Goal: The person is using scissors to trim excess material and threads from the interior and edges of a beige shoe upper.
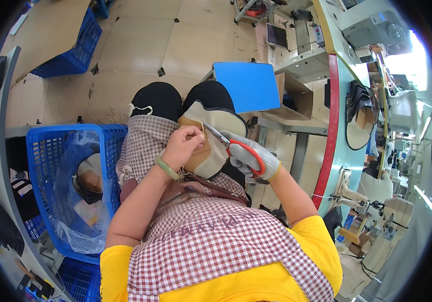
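Across my lap lies a cream and tan sewn piece (228, 119) with a dark edge; its exact kind I cannot make out. In a grey work glove, my right hand (252, 160) grips red-handled scissors (248, 148). Their metal blades point up and left over the piece, close to the fingers of my other hand. My left hand (185, 145) is bare, with a green bangle at the wrist. Its thumb and fingers are pinched together at the tan part of the piece. Whatever is between them is too small to tell.
To my left stands a blue basket (32, 133) lined with clear plastic, with similar pieces inside. A blue-topped stool (248, 85) and an open cardboard box (304, 95) stand ahead. On the right, a green worktable (340, 146) with a red edge carries a sewing machine (347, 189) and stacked dark pieces (359, 100).
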`<state>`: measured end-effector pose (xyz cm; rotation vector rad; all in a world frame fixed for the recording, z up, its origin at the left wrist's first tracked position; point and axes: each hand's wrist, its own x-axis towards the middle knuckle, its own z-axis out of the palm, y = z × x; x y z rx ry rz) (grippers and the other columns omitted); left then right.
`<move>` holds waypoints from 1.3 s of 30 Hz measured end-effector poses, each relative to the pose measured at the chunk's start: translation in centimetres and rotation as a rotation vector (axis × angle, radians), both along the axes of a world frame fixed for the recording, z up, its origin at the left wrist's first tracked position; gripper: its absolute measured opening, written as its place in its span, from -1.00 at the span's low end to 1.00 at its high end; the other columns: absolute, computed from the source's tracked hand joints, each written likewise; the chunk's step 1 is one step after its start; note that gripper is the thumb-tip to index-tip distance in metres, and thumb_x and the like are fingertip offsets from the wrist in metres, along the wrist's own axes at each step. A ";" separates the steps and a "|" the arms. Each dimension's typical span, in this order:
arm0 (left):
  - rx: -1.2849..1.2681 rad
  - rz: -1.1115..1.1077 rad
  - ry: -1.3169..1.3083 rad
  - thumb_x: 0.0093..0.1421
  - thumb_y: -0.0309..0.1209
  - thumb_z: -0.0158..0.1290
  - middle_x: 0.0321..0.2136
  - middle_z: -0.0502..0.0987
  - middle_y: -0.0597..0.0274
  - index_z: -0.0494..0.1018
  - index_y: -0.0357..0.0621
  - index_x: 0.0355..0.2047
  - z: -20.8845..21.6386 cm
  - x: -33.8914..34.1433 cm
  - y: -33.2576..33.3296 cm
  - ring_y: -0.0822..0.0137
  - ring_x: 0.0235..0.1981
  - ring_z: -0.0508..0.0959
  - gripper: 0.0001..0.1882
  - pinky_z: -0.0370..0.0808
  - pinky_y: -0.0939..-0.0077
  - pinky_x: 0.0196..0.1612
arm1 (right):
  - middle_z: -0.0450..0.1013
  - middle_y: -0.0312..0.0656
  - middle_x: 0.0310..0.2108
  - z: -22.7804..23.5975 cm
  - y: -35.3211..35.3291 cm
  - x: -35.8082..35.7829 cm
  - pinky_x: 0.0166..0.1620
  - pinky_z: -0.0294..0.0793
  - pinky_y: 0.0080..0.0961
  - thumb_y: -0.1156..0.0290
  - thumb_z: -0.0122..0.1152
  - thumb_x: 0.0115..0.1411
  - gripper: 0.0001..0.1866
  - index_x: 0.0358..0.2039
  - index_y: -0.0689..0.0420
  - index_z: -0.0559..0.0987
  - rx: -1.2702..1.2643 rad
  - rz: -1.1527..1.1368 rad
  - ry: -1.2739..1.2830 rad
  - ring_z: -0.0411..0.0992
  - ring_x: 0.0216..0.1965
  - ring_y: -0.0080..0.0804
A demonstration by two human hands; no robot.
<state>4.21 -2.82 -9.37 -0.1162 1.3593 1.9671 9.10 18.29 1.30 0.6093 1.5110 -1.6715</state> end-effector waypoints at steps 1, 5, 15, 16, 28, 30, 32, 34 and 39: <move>0.015 -0.034 0.000 0.23 -0.46 0.03 -0.31 0.48 0.25 0.44 -0.27 -0.31 0.0 -0.1 -0.2 0.48 -0.28 0.53 -0.89 0.51 0.63 -0.15 | 0.29 -0.43 -0.56 -1.1 0.7 0.1 -0.66 0.13 -0.82 0.00 0.12 0.19 -0.39 0.19 -0.02 0.31 -0.003 0.021 0.011 0.18 -0.65 -0.77; 0.023 -0.092 0.045 0.22 -0.47 0.03 -0.21 0.45 0.24 0.45 -0.28 -0.38 0.2 -0.4 -0.6 0.46 -0.22 0.53 -0.89 0.49 0.62 -0.10 | 0.28 -0.43 -0.57 -0.8 1.5 -1.3 -0.67 0.05 -0.82 -0.01 0.10 0.21 -0.39 0.18 0.03 0.30 -0.038 0.053 -0.058 0.14 -0.66 -0.76; 0.098 -0.389 0.067 0.18 -0.45 0.06 0.09 0.27 0.15 0.49 -0.25 -0.39 0.3 -2.0 -2.2 0.38 -0.07 0.48 -0.90 0.38 0.54 -0.01 | 0.39 -0.38 -0.53 -1.9 2.2 -3.9 -0.66 0.18 -0.80 0.07 0.13 0.23 -0.56 -0.02 0.11 0.45 -0.135 0.103 -0.124 0.27 -0.67 -0.72; 0.094 -0.404 0.146 0.17 -0.45 0.07 0.10 0.26 0.14 0.50 -0.23 -0.40 0.6 -2.2 -2.3 0.37 -0.03 0.46 -0.90 0.37 0.53 0.00 | 0.39 -0.38 -0.53 -2.4 2.2 -3.9 -0.66 0.18 -0.80 0.07 0.13 0.23 -0.56 -0.02 0.11 0.45 -0.134 0.104 -0.126 0.27 -0.67 -0.72; 0.103 -0.402 0.337 0.14 -0.43 0.05 0.12 0.29 0.07 0.50 -0.26 -0.42 1.0 -1.5 -3.0 0.26 0.00 0.46 -0.87 0.40 0.47 -0.05 | 0.37 -0.32 -0.58 -2.2 -0.7 -5.6 -0.69 0.27 -0.74 0.16 0.12 0.24 -0.57 0.07 0.03 0.38 -0.151 0.002 -0.129 0.33 -0.67 -0.64; 0.127 -0.294 0.284 0.18 -0.43 0.02 0.06 0.34 0.08 0.50 -0.30 -0.40 1.1 -0.9 -3.0 0.26 -0.06 0.50 -0.84 0.43 0.47 -0.05 | 0.40 -0.39 -0.52 -1.8 -1.3 -4.7 -0.64 0.20 -0.79 -0.01 0.18 0.18 -0.51 0.00 0.04 0.41 -0.039 0.085 -0.014 0.28 -0.65 -0.74; 0.206 0.239 -0.020 0.27 -0.43 -0.07 -0.07 0.42 0.10 0.48 -0.39 -0.34 1.6 -0.5 -2.9 0.31 -0.14 0.54 -0.78 0.50 0.49 -0.10 | 0.39 -0.39 -0.52 -1.6 -1.0 -3.3 -0.64 0.20 -0.79 -0.01 0.17 0.19 -0.48 0.03 0.04 0.38 -0.060 0.025 0.023 0.27 -0.65 -0.74; 0.150 0.275 0.019 0.30 -0.45 -0.12 -0.08 0.41 0.10 0.46 -0.43 -0.29 1.7 -0.7 -3.6 0.32 -0.14 0.54 -0.76 0.52 0.49 -0.11 | 0.37 -0.39 -0.53 -1.9 -0.8 -1.4 -0.65 0.17 -0.79 0.00 0.12 0.21 -0.41 0.13 0.06 0.30 -0.048 -0.137 0.013 0.24 -0.66 -0.74; -0.674 0.542 0.814 0.17 -0.52 0.02 -0.23 0.47 0.02 0.43 -0.32 -0.22 3.6 -1.7 -4.9 0.25 -0.18 0.51 -0.83 0.46 0.40 -0.13 | 0.36 -0.39 -0.53 -1.6 -0.6 2.8 -0.62 0.20 -0.82 0.01 0.03 0.24 -0.29 0.31 0.04 0.11 -0.165 -0.205 0.024 0.22 -0.64 -0.77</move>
